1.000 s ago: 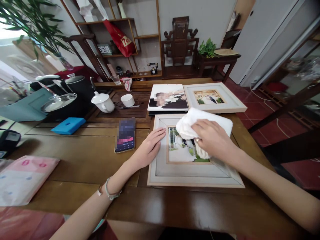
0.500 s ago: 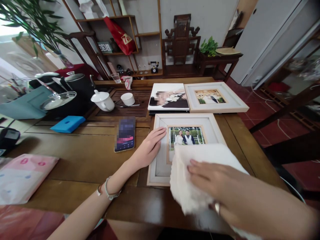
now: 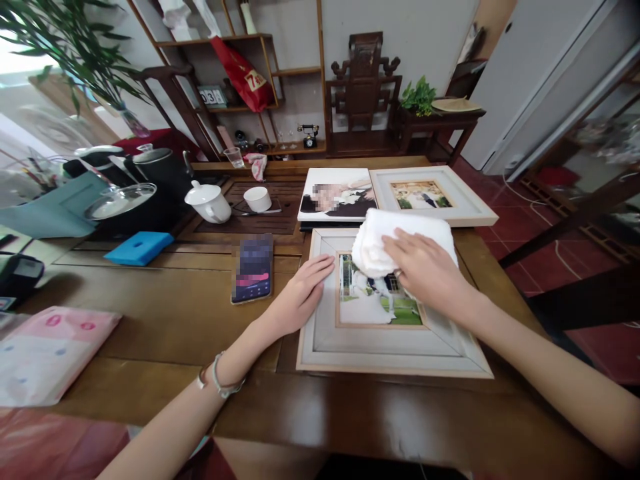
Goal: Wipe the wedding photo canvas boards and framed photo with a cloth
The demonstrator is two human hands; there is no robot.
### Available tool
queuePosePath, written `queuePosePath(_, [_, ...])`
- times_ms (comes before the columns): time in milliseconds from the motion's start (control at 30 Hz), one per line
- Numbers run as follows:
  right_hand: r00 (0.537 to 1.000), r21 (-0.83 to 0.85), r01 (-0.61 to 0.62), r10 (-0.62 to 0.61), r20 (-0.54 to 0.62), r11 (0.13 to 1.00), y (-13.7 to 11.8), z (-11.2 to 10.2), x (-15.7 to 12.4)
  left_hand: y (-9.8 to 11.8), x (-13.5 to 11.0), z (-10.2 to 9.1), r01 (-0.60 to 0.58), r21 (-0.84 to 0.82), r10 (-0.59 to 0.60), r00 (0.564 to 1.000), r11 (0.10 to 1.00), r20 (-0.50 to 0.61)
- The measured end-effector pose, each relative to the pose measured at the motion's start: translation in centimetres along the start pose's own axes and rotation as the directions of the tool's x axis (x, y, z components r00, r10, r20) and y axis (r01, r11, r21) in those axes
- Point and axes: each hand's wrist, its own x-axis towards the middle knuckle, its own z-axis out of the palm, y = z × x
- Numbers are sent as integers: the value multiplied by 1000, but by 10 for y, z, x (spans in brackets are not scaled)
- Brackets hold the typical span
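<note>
A pale picture frame [image 3: 380, 350] with a photo in its middle lies flat on the wooden table [image 3: 165, 320]. My left hand [image 3: 305, 290] rests on the frame's left edge, fingers stretched out. Over the frame's upper right part is a folded white towel [image 3: 373, 240], under my right hand [image 3: 425, 270]. The fingers of that hand press on the towel and partly bend over it. Towel and hand hide the upper part of the photo.
Behind the frame lie a photo panel [image 3: 340, 208] and another framed picture [image 3: 475, 207]. To the left are a phone [image 3: 253, 267], a blue block [image 3: 139, 248], a white lidded cup [image 3: 207, 202], a small white cup [image 3: 257, 199] and a pink-white package [image 3: 55, 353].
My right hand has moved the towel from the frame's near right side up to its far side, uncovering the lower edge and lower photo. My left hand has stayed in place.
</note>
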Motion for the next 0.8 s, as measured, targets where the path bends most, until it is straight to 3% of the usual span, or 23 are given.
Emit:
queuePosePath(167, [1000, -35, -11, 10, -22, 999, 5, 9, 8, 0, 0, 0, 4, -22, -4, 1000, 1000, -14])
queuePosePath(267, [995, 19, 47, -49, 82, 999, -15, -8, -4, 1, 0, 0, 0, -28, 0, 1000, 1000, -11])
queuePosePath(367, [966, 143, 161, -186, 180, 977, -44, -35, -31, 1, 0, 1, 3, -20, -3, 1000, 1000, -13])
queuePosePath(467, [923, 253, 327, -364, 120, 911, -70, -58, -64, 0, 0, 1, -6, -14, 6, 1000, 1000, -25])
queuePosePath(567, [893, 278, 428, -450, 20, 860, -82, -69, -84, 0, 0, 1, -10, -7, 10, 1000, 1000, -21])
queuePosePath(667, [920, 316, 355, -390, 51, 880, -77, -66, -75, 0, 0, 1, -14, -3, 14, 1000, 1000, -19])
queuePosePath(800, [970, 174, 165, -192, 152, 971, -47, -45, -28, 0, 0, 1, -13, 0, 13, 1000, 1000, -23])
